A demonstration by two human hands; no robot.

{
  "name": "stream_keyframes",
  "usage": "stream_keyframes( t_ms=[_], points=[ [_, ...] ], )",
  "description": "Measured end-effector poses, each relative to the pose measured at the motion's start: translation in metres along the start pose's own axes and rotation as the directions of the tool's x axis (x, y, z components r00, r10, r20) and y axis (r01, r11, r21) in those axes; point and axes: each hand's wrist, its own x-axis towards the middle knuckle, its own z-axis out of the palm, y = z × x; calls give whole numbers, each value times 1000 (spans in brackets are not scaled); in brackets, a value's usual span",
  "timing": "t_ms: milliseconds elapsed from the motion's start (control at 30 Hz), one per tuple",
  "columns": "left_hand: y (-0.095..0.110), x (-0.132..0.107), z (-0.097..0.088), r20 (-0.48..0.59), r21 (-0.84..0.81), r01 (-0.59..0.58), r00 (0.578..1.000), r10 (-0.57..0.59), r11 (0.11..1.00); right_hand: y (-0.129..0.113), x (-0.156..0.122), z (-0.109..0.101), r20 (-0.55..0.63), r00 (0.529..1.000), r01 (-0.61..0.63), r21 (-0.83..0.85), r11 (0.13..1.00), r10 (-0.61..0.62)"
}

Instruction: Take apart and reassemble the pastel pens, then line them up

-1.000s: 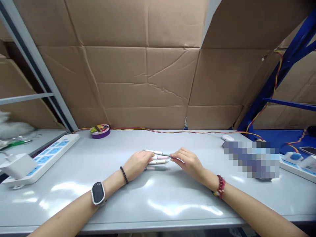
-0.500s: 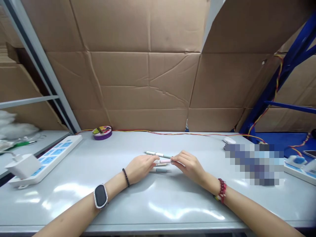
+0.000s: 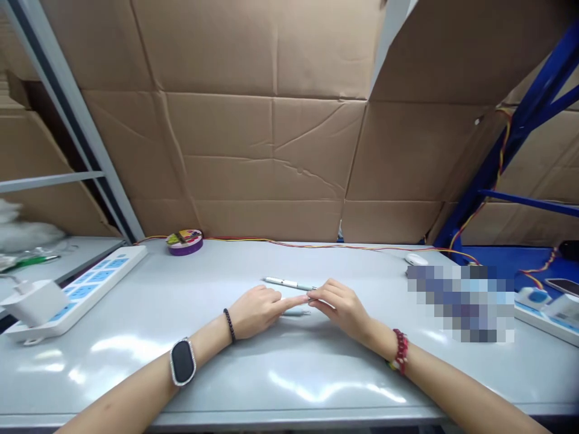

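Extended since the earlier frame, the left hand's index finger has been brought to the right hand's bunched fingertips; whether anything is clamped by either cannot be told. Between them, the white-and-green pen is left uncovered behind, the blue-grey pen partly hidden in front.

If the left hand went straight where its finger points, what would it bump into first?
Most likely the right hand. The index finger of the left hand aims at its fingertips. They look very close, but I can't tell whether they touch.
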Motion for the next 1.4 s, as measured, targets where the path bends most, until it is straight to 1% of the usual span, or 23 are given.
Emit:
stream_keyframes(
  t_ms=[100,200,367,533,633,800,933,1033,1100,1167,1233,1400],
  points=[
    [-2,0,0,11,15,-18,1000,18,1000,2,0,0,-20,1000,-8,16,1000,8],
    [-2,-1,0,32,14,-11,999,10,1000,2,0,-2,-42,999,-33,26,999,34],
    [0,-2,1,41,-29,-1,999,2,1000,-1,-1,-4,7,1000,-27,52,998,26],
    [-1,-3,0,13,-48,0,1000,1,999,0,-5,0,12,1000,-5,76,997,4],
    [-3,-4,1,14,-71,2,1000,-1,998,0,-5,0,19,1000,-2,83,997,1],
    [-4,-4,0,34,-121,40,999,-36,992,1,-1,-3,23,999,-24,63,998,22],
    [-7,-5,-2,37,-147,66,997,-62,987,9,0,-8,-8,998,-62,18,998,62],
    [-8,-6,-2,13,-160,80,997,-79,984,17,-1,-11,79,993,-87,-27,996,89],
    [-9,-6,-2,-6,-169,83,996,-85,982,19,-2,-13,124,987,-98,-15,995,99],
    [-9,-6,-1,-26,-176,87,995,-93,980,18,-1,-14,128,986,-106,18,994,103],
    [-8,-6,0,-38,-178,91,994,-99,980,13,1,-13,107,989,-112,50,992,106],
    [-8,-6,1,-11,-169,74,997,-76,983,0,6,-12,48,994,-98,123,987,93]
  ],
)
